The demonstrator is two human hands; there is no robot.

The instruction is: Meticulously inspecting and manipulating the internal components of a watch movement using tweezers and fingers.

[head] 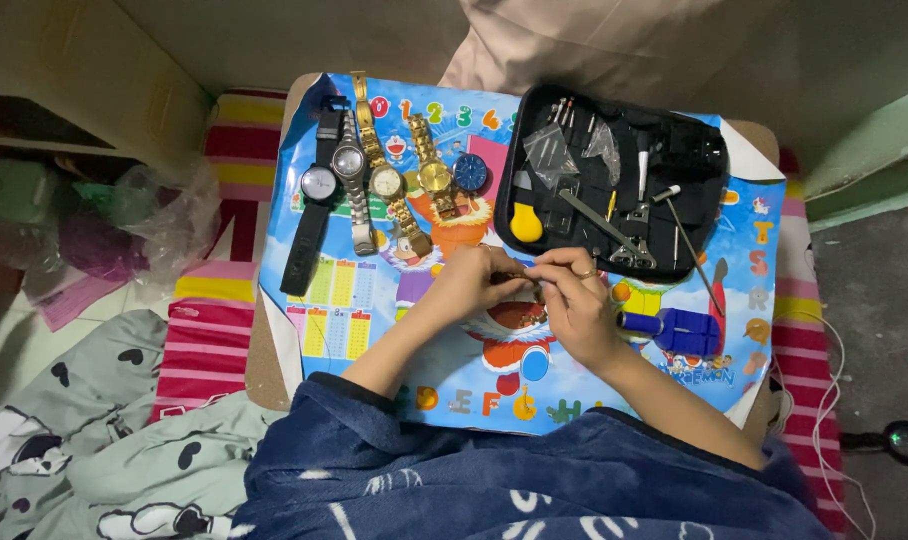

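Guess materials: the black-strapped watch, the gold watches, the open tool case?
Black-strapped watch: matte strap, likely rubber or leather; too small to tell which. Gold watches: shiny linked bracelets, look like gold-toned metal. Tool case: dull black with soft rounded edges, probably fabric-covered. Both the left hand and the right hand pinch a small gold-coloured piece, seemingly metal links.

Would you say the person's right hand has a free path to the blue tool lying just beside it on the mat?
Probably yes. The right hand sits next to the blue tool with only bare mat between them, but both hands are pinching a small gold piece, which it would have to release first.
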